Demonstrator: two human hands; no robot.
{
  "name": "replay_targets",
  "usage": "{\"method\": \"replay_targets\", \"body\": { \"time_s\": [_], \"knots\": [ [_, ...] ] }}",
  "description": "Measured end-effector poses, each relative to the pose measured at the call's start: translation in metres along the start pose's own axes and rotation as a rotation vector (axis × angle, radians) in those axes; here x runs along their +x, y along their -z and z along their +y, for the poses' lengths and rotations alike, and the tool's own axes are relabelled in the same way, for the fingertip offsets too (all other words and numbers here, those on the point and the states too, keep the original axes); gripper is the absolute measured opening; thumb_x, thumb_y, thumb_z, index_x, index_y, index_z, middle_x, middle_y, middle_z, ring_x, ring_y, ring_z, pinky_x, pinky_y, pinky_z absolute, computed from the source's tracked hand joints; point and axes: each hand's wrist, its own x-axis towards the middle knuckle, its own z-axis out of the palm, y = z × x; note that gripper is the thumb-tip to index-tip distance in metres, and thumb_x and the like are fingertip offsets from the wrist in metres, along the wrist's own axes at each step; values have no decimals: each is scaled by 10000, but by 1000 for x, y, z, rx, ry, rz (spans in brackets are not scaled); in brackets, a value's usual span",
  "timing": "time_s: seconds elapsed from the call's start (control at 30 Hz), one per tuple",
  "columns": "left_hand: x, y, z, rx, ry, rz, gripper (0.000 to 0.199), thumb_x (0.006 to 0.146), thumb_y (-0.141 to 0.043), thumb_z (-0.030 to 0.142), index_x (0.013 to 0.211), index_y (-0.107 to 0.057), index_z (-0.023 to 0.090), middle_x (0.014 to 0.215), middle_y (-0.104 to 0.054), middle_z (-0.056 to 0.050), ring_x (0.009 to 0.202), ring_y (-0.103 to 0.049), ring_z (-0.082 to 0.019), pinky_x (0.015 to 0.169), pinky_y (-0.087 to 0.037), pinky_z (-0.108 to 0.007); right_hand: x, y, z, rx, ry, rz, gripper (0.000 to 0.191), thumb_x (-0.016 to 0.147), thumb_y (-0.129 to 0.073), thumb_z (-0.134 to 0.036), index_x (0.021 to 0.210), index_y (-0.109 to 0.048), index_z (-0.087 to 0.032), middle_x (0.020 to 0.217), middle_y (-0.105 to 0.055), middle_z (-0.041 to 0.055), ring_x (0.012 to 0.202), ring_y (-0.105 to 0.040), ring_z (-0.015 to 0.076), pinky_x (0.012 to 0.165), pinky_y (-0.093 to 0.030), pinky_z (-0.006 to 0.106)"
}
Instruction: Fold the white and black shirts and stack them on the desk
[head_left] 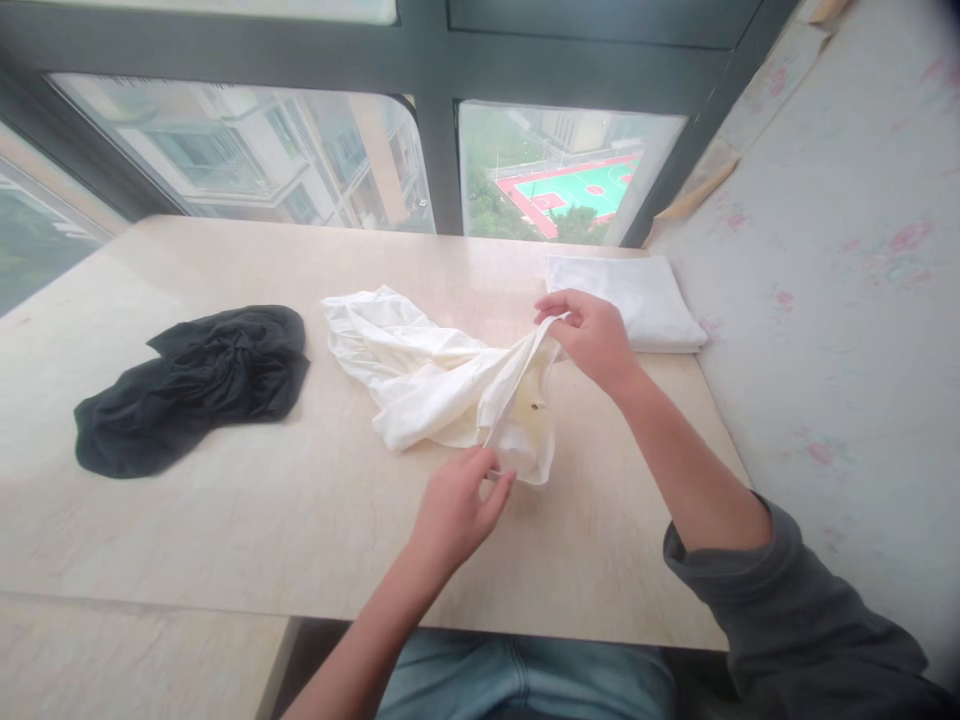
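Observation:
A crumpled cream-white garment [427,375] lies across the middle of the counter, its exact kind unclear in the folds. Its right end is spread into an opening that shows a yellowish inside and a small dark round button or snap. My right hand [594,335] pinches the far edge of that opening, raising it a little. Nearer to me, my left hand [459,505] is closed on the near edge, thumb against fingers. Off to the left, a bunched black cloth item [202,385] lies apart from both hands.
A folded white cloth [637,300] lies at the back right, just beyond my right hand. The pale counter [300,540] runs up to a dark-framed window [442,170]. A flower-papered wall [825,300] bounds the right side.

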Motion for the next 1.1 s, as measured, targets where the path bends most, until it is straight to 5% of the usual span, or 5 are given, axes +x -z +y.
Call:
{"method": "replay_targets", "body": {
  "time_s": [0.3, 0.6, 0.87, 1.0, 1.1],
  "knots": [
    [6, 38, -35, -529, 238, 225, 182, 886, -644, 351, 874, -539, 203, 806, -580, 21, 773, -587, -124, 722, -455, -242, 3, 16, 14, -74, -26, 3, 326, 713, -580, -181, 993, -747, -180, 931, -731, 37, 632, -551, 114, 645, -447, 281],
    [-8, 14, -13, -374, 132, -123, 208, 855, -510, 162, 1020, -626, 215, 905, -674, -9, 795, -632, -145, 749, -472, -276, 1, 1, -5, -34, 8, -16, 295, 729, -591, -175, 988, -733, -167, 947, -732, 47, 662, -588, 121, 647, -492, 274],
    [-15, 1, 1, -171, 84, -236, 168, 905, -515, 256, 997, -654, 230, 900, -705, -18, 775, -637, -178, 725, -494, -315, -10, -34, -25, 3, 201, -254, 316, 754, -585, -82, 1024, -720, -176, 1026, -738, 41, 824, -663, 141, 759, -550, 282],
    [-9, 11, -2, -162, 39, -92, 194, 902, -536, 251, 1072, -629, 240, 1200, -663, -54, 1057, -636, -213, 824, -532, -331, -20, -43, -28, 67, 307, -418, 312, 781, -592, -69, 1051, -710, -170, 1046, -731, 37, 863, -681, 131, 819, -563, 281],
    [-2, 14, -9, -184, 97, 30, 175, 913, -544, 290, 1068, -599, 229, 1128, -676, -55, 1049, -642, -210, 877, -544, -365, -27, -46, -26, 84, 337, -450, 279, 818, -570, -68, 1036, -711, -170, 994, -741, 28, 875, -687, 132, 828, -559, 282]
  ]
}}
